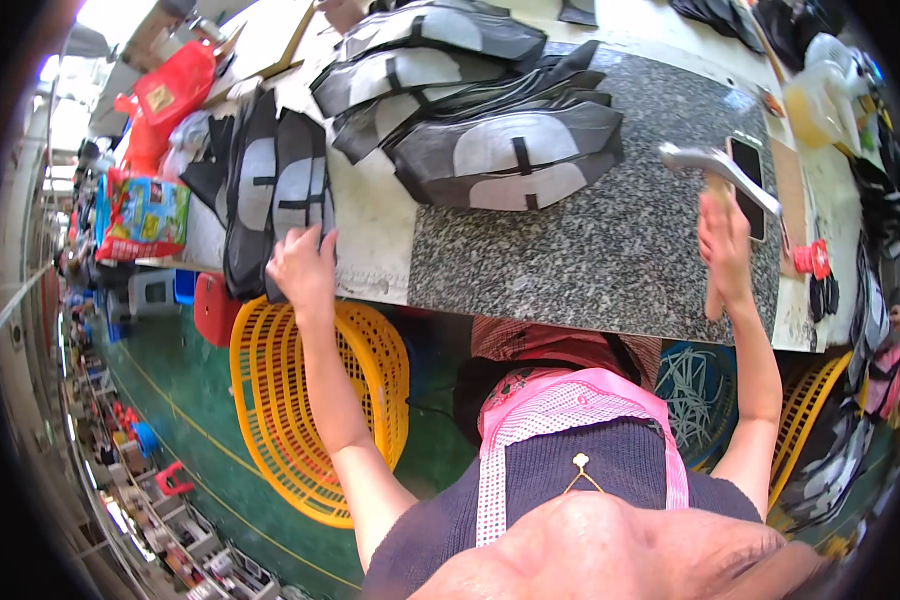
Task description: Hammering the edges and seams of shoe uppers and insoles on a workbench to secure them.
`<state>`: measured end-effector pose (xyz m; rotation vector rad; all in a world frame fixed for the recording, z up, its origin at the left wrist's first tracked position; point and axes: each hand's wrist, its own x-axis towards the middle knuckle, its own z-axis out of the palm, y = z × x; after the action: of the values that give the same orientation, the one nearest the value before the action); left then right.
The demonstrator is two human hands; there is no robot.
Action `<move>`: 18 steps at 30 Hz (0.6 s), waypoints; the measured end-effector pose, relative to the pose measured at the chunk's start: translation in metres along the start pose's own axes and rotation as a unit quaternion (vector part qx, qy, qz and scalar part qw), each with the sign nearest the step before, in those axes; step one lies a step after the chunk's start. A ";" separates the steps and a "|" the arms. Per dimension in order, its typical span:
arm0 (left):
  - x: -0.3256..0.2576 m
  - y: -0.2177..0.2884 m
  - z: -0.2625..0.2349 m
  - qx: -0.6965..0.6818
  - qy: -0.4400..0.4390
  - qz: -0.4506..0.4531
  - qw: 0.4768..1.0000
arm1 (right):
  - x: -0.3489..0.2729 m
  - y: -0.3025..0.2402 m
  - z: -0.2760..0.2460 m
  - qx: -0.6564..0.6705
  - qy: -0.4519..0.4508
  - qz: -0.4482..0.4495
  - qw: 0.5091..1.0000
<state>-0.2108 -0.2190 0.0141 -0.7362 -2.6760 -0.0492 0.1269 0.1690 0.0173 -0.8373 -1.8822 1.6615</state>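
Note:
In my right hand (725,240) is a hammer (715,163) with a shiny curved metal head and a wooden handle, raised over the right part of a speckled grey stone slab (540,270). The fingers wrap round the handle. On the left, my left hand (305,268) rests at the near end of a pile of black and grey fabric pieces (300,175), thumb apart from the fingers. Each piece has a light grey panel and a short black strap. A larger heap of like pieces (515,150) lies across the far left of the slab.
A phone (747,185) lies beside the hammer. Yellow plastic baskets (370,345) stand below the table at both sides. Left of the pile are a red bag (170,100) and a colourful packet (145,215). A cloudy plastic jug (820,105) stands at the far right.

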 end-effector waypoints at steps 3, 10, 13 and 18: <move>0.041 0.103 -0.015 -0.355 0.044 0.143 0.923 | 0.047 0.002 0.024 -0.095 -0.012 -0.075 0.993; 0.075 0.260 0.002 -0.107 0.022 0.317 0.942 | 0.114 -0.001 0.086 -0.205 -0.039 -0.214 0.954; 0.081 0.287 0.013 -0.063 0.039 0.318 0.945 | 0.118 0.011 0.082 -0.220 -0.056 -0.215 0.950; 0.095 0.277 0.026 -0.149 -0.046 0.285 0.946 | 0.143 0.026 0.076 -0.248 -0.086 -0.213 0.941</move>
<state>-0.1564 0.0699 0.0063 -1.6163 -2.4547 -0.2777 -0.0226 0.2214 -0.0236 -0.4157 -2.4445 1.0382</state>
